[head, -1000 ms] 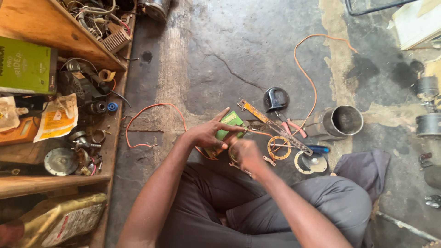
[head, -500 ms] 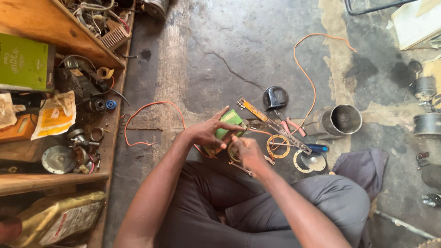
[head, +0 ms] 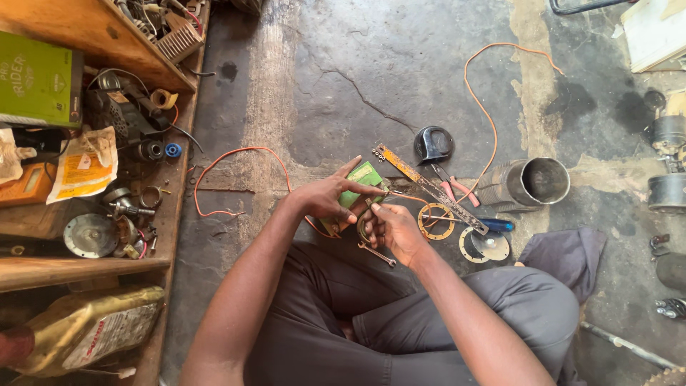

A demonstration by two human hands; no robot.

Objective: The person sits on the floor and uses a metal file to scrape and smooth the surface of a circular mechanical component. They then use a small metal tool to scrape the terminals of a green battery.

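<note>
A repair workshop: cracked concrete floor (head: 400,64), scattered pliers (head: 457,187), cluttered wooden shelves (head: 93,243).

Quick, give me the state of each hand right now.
Left hand: closed on the green block, thumb on top.
Right hand: fingers pinched at the block's lower edge on a small part; what exactly cannot be told.

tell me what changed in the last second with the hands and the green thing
Almost nothing. The left hand still holds the green block and the right hand stays against it from below, fingers barely shifting. The view drifted slightly. The metal strip, pliers, metal cylinder and orange wire lie where they were.
</note>
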